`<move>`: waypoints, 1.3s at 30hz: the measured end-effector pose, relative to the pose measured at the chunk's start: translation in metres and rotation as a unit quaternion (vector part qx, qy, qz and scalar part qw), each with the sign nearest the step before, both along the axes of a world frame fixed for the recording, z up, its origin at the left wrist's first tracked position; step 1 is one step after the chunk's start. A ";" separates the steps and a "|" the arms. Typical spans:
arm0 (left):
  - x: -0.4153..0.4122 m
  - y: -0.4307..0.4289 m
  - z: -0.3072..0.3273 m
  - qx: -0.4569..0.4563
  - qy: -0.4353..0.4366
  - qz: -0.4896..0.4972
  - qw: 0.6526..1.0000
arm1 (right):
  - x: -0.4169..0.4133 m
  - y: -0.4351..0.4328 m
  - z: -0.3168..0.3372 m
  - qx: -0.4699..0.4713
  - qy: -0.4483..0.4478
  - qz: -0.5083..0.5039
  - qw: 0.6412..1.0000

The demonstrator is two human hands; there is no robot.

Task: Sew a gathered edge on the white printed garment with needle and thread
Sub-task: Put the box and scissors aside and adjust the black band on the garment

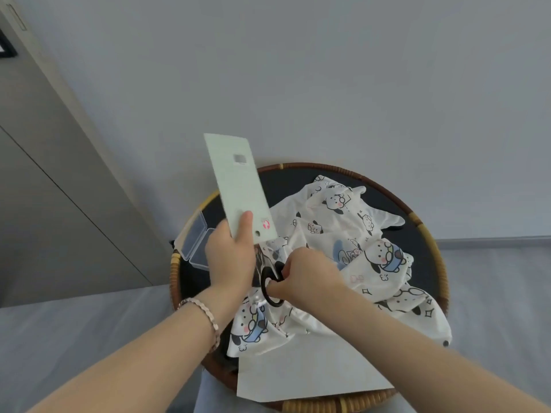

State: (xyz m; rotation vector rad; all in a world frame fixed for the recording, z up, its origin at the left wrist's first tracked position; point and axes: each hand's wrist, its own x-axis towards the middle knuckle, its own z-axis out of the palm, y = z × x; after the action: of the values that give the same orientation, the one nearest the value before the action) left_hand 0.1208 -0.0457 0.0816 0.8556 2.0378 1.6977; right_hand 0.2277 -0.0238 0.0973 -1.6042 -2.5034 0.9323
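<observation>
Holding a pale green card (238,189) upright, left hand (231,257) pinches its lower end, thumb pressed flat on the front face. Right hand (307,274) is curled tight around the black scissor handles (263,281), a finger through one loop; the blades can't be made out below the card. White printed garment (357,234), with cartoon dog motifs, lies crumpled across the dark top of a round rattan-rimmed table (417,220), directly under and right of both hands. Open clear plastic box (195,241) sits at the table's left edge. White paper sheet (304,377) lies at the near edge, partly under the garment. Beaded bracelet (205,315) on left wrist.
</observation>
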 end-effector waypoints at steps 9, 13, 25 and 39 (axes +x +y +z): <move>-0.071 0.031 -0.007 -0.158 -0.024 0.002 0.987 | 0.050 0.024 -0.012 -0.072 0.105 -0.124 0.984; -0.084 0.037 -0.017 -0.250 0.095 -0.100 0.958 | 0.063 0.026 -0.024 -0.111 0.156 -0.172 0.966; -0.022 0.019 -0.037 -0.345 0.313 -0.429 0.774 | 0.058 0.022 -0.041 -0.114 0.231 -0.210 0.943; -0.022 0.005 -0.046 -0.335 0.291 -0.415 0.794 | 0.067 0.005 -0.050 -0.188 0.268 -0.252 0.911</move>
State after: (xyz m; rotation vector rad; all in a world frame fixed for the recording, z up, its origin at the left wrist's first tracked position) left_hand 0.0985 -0.0409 0.0351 1.7539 1.8709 0.1989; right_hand 0.2950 -0.0190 0.0473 -1.6531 -1.5118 1.5552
